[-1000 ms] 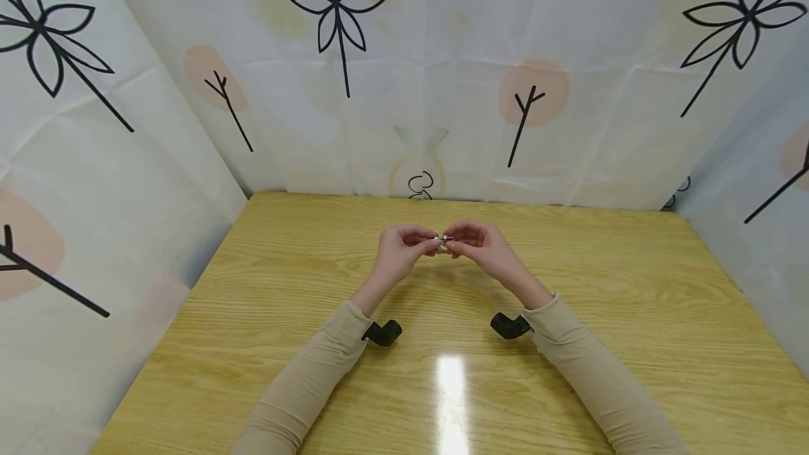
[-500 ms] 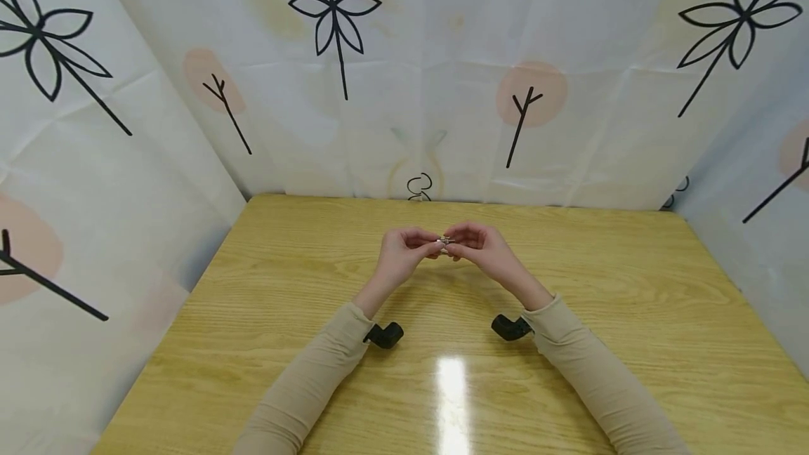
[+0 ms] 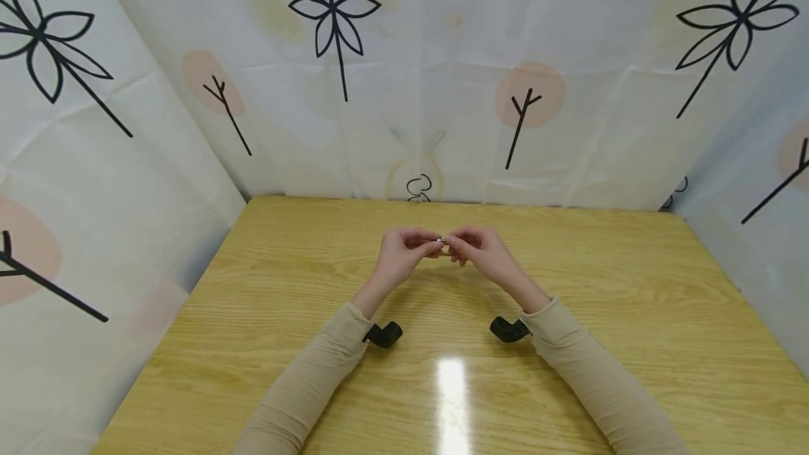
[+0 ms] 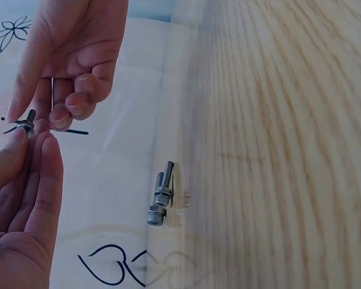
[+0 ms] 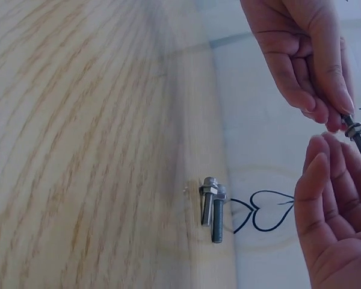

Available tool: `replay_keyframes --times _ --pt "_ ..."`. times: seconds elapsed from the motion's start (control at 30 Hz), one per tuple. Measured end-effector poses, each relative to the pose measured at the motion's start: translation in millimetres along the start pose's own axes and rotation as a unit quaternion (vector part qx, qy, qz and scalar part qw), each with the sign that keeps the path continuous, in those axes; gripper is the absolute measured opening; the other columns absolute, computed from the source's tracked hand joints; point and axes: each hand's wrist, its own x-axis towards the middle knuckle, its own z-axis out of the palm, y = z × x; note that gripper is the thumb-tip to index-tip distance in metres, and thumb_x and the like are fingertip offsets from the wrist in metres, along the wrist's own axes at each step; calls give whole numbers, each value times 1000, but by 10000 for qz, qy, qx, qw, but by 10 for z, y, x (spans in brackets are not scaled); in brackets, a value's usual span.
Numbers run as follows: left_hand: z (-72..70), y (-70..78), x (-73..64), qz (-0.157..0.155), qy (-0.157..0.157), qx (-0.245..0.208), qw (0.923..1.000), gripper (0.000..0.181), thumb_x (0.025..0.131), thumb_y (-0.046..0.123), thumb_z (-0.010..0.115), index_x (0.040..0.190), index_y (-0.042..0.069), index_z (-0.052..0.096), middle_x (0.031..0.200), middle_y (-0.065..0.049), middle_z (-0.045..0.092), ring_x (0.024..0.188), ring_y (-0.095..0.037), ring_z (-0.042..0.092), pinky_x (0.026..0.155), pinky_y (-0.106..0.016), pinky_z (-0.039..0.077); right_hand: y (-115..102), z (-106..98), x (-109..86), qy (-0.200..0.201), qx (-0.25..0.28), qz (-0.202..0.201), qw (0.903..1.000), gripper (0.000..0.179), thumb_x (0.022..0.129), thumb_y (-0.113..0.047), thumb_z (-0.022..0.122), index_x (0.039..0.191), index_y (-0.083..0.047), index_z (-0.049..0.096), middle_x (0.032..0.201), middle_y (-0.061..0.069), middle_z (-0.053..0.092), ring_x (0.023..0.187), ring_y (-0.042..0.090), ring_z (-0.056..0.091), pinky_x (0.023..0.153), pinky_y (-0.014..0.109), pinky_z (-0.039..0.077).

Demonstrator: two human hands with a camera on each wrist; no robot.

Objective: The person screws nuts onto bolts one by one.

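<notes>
My left hand (image 3: pixel 399 250) pinches a small metal bolt (image 5: pixel 360 142) between thumb and fingers, above the table. A nut (image 5: pixel 353 129) sits on the bolt near its head, close to the left fingertips, and the threaded end points toward my right hand (image 3: pixel 482 250). The right thumb and forefinger stand on either side of that threaded end, with a gap showing beside the thumb in the left wrist view; its other fingers are loosely bent. Two more bolts, a nearer one (image 4: pixel 165 183) and another (image 4: pixel 156 215), lie side by side on the table below the hands.
The wooden table (image 3: pixel 284 286) reaches back to a white patterned curtain (image 3: pixel 404 90), which also stands on both sides. A black wrist mount (image 3: pixel 383 334) sticks out from the left sleeve, and a second mount (image 3: pixel 508 329) from the right sleeve.
The right thumb and fingers have shifted on the bolt, covering more of it in the head view. The left hand keeps its pinch and stays nearly in place.
</notes>
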Motion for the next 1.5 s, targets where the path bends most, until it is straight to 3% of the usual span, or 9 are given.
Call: replay_keyframes --times 0.13,0.23,0.37,0.5,0.67,0.9,1.1,1.27,1.5 --pt "-4 -7 0 16 10 -104 9999 14 85 2 72 96 -7 72 87 -17 71 74 -24 71 71 -38 61 -28 6 -28 113 289 -28 9995 27 93 -7 64 116 7 59 101 25 63 86 36 64 78 54 55" --pt "-3 -14 0 3 -13 -175 9998 15 85 1 72 96 -8 71 88 -18 71 75 -25 71 72 -38 61 -87 10 -49 81 313 -123 9994 22 91 1 63 112 9 60 102 28 62 82 24 65 75 43 58" --pt "-7 -27 3 -53 -22 -109 9999 15 86 4 72 96 -7 72 88 -17 71 75 -25 71 74 -44 60 -246 30 -82 6 37 -138 9999 17 94 -1 59 106 11 63 95 33 61 73 17 61 63 28 54" --pt "-15 -12 1 -34 46 -30 10000 14 86 4 71 96 -5 72 87 -16 72 74 -24 71 76 -49 59 -314 42 -91 19 -200 -69 9998 21 97 -6 57 109 11 63 95 33 61 73 14 60 61 25 52" --pt "-12 11 -7 0 2 -53 10000 14 86 2 71 96 -7 72 87 -17 71 75 -25 71 74 -44 60 -131 24 -51 183 -25 -87 9998 23 93 -6 64 113 6 63 102 26 63 81 22 64 71 36 57" --pt "-14 10 -15 44 26 -38 10000 12 86 1 71 95 -6 72 87 -17 71 74 -28 71 76 -50 58 -27 28 -2 323 -266 -107 9991 25 96 -23 62 105 -1 68 92 24 65 80 46 57 64 47 53" --pt "-30 -19 -17 58 67 -53 9999 13 85 1 71 95 -7 72 87 -16 71 74 -24 71 74 -48 59 -26 45 1 196 21 -133 9997 24 92 -11 66 112 3 65 99 24 65 86 44 61 72 51 55" --pt "-40 -14 -29 71 36 33 10000 12 87 3 71 96 -4 73 87 -15 72 74 -24 71 75 -50 59 -6 49 16 62 -189 -85 9998 22 97 -17 60 104 1 68 91 23 66 82 45 59 67 51 54" --pt "-47 0 -26 114 28 -35 9999 13 86 2 70 96 -6 72 88 -16 71 74 -25 71 72 -42 61 -107 50 -10 31 132 -23 9999 25 93 -2 62 116 9 60 102 30 62 79 22 64 66 32 56"
